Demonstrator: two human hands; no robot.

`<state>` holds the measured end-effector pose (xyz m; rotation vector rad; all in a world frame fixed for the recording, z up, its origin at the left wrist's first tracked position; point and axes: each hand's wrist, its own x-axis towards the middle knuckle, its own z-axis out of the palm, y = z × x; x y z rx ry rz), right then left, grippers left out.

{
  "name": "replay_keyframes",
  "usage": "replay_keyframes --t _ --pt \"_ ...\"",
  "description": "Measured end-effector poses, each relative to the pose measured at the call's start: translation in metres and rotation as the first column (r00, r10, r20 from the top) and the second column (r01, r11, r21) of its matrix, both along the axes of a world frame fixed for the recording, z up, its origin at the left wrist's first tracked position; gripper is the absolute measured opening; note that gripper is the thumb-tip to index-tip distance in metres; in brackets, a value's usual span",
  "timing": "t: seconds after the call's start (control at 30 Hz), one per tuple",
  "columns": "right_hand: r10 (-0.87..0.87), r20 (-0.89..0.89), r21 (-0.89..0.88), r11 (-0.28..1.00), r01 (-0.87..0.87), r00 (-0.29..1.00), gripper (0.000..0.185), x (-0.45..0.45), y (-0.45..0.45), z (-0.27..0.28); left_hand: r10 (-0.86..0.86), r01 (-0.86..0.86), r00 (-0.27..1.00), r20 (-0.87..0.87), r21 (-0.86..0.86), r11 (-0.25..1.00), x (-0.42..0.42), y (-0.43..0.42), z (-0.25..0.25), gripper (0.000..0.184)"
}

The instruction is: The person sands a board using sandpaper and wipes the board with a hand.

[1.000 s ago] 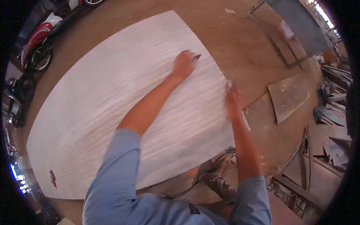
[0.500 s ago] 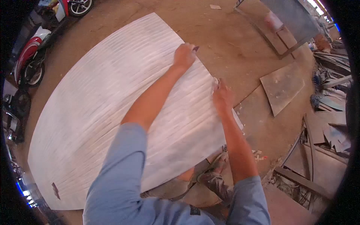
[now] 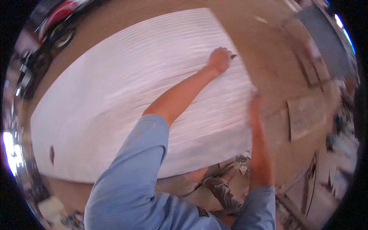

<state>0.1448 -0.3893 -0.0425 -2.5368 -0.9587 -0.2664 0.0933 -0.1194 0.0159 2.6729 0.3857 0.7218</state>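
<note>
Because the broad white panel (image 3: 126, 73) spreads before you, lopsided pressure could prob. tip it. Your R hand (image 3: 255, 101) is at its edge, fingers too blurred to tell; poor support might let it shift. Your L hand (image 3: 220, 60) has fingers clamped on a small dark piece (image 3: 233, 56); tilted, it may gouge.

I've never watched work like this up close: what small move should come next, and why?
Probably draw the left hand inward across the white panel, along its streaks: the dark piece in that hand is close to the panel's edge, and most streaked surface lies inward.
</note>
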Motion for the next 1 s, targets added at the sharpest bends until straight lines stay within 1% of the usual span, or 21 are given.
replay_keyframes --t 0.03,0.1,0.13,0.17,0.23,0.3,0.33,0.37,0.43,0.5,0.57,0.6,0.67,0.73,0.77,0.83,0.87,0.9,0.93,0.97,1.0 --pt "0.07 0.058 0.089 0.993 -0.075 0.996 0.043 0.0 -0.001 -0.005 0.07 -0.07 0.997 -0.024 0.009 0.998 -0.05 0.014 -0.002 0.016" --pt "-0.026 -0.044 0.064 0.998 0.028 0.999 0.044 0.001 0.014 0.017 0.007 -0.009 0.999 0.032 0.065 0.998 -0.148 0.048 0.003 0.018" --pt "-0.222 -0.309 0.022 0.971 0.24 0.925 0.045 -0.007 0.023 0.034 0.035 -0.038 0.999 0.023 0.141 0.989 -0.202 0.075 -0.02 0.023" --pt "-0.193 -0.31 0.032 0.977 0.213 0.931 0.045 -0.014 0.026 0.041 0.143 -0.134 0.983 -0.118 0.082 0.988 -0.269 0.079 0.003 0.024" --pt "-0.208 -0.159 -0.144 0.972 0.186 0.965 0.045 -0.025 0.019 0.049 0.309 -0.303 0.951 0.005 0.2 0.932 -0.412 0.118 -0.018 0.02" --pt "-0.174 -0.129 -0.068 0.984 0.166 0.976 0.045 -0.02 0.017 0.036 0.429 -0.379 0.892 -0.141 0.283 0.881 -0.547 0.161 -0.016 0.02" --pt "-0.16 -0.099 0.001 0.987 0.161 0.982 0.044 -0.017 0.017 0.032 0.492 -0.422 0.806 -0.331 0.261 0.868 -0.595 0.167 0.009 0.019" --pt "-0.149 -0.093 0.007 0.989 0.15 0.985 0.044 -0.015 0.018 0.03 0.549 -0.55 0.784 -0.29 0.086 0.831 -0.644 0.192 0.002 0.016" --pt "-0.118 -0.077 -0.017 0.993 0.117 0.99 0.044 -0.013 0.018 0.025 0.514 -0.51 0.839 -0.179 0.073 0.857 -0.635 0.182 0.008 0.017" --pt "-0.151 -0.085 -0.08 0.986 0.144 0.985 0.043 -0.014 0.016 0.027 0.403 -0.405 0.913 0.063 0.257 0.877 -0.565 0.168 -0.019 0.014" --pt "-0.177 -0.077 -0.136 0.977 0.165 0.981 0.042 -0.021 0.019 0.042 0.367 -0.369 0.929 0.052 0.042 0.929 -0.461 0.136 -0.026 0.019" --pt "-0.136 -0.002 -0.172 0.976 0.134 0.991 0.04 -0.031 0.021 0.05 0.31 -0.326 0.94 0.143 0.102 0.94 -0.408 0.129 -0.051 0.022" --pt "-0.092 0.087 -0.208 0.972 0.108 0.992 0.04 -0.036 0.015 0.051 0.302 -0.304 0.951 0.061 0.016 0.953 -0.315 0.09 -0.035 0.02" --pt "0.236 0.657 -0.403 0.912 0.07 0.716 0.04 -0.022 -0.008 0.013 0.301 -0.3 0.953 -0.032 0.04 0.953 -0.271 0.06 -0.006 0.014" --pt "0.241 0.664 -0.409 0.91 0.073 0.708 0.04 -0.03 -0.014 0.018 0.302 -0.301 0.953 -0.022 0.03 0.953 -0.275 0.063 -0.002 0.014" --pt "-0.022 0.442 -0.233 0.963 0.139 0.897 0.042 -0.057 -0.037 0.024 0.324 -0.303 0.93 -0.173 0.135 0.943 -0.301 0.077 -0.004 0.014" --pt "-0.038 0.439 -0.241 0.958 0.158 0.898 0.042 -0.058 -0.055 0.025 0.3 -0.292 0.954 -0.026 0.164 0.942 -0.341 0.091 -0.014 0.018" --pt "-0.06 0.239 -0.299 0.945 0.132 0.969 0.043 -0.059 -0.074 0.026 0.226 -0.222 0.974 -0.017 0.13 0.966 -0.384 0.119 -0.028 0.031" --pt "-0.091 0.027 -0.342 0.935 0.094 0.996 0.044 -0.06 -0.088 0.027 0.333 -0.326 0.942 -0.047 0.118 0.938 -0.435 0.126 -0.016 0.029" --pt "-0.112 0.019 -0.344 0.932 0.112 0.994 0.044 -0.065 -0.093 0.03 0.363 -0.357 0.931 -0.025 0.139 0.924 -0.487 0.143 -0.02 0.023" --pt "-0.156 -0.087 -0.202 0.97 0.136 0.984 0.048 -0.072 -0.09 0.035 0.397 -0.391 0.918 -0.003 0.161 0.906 -0.535 0.16 -0.024 0.019"
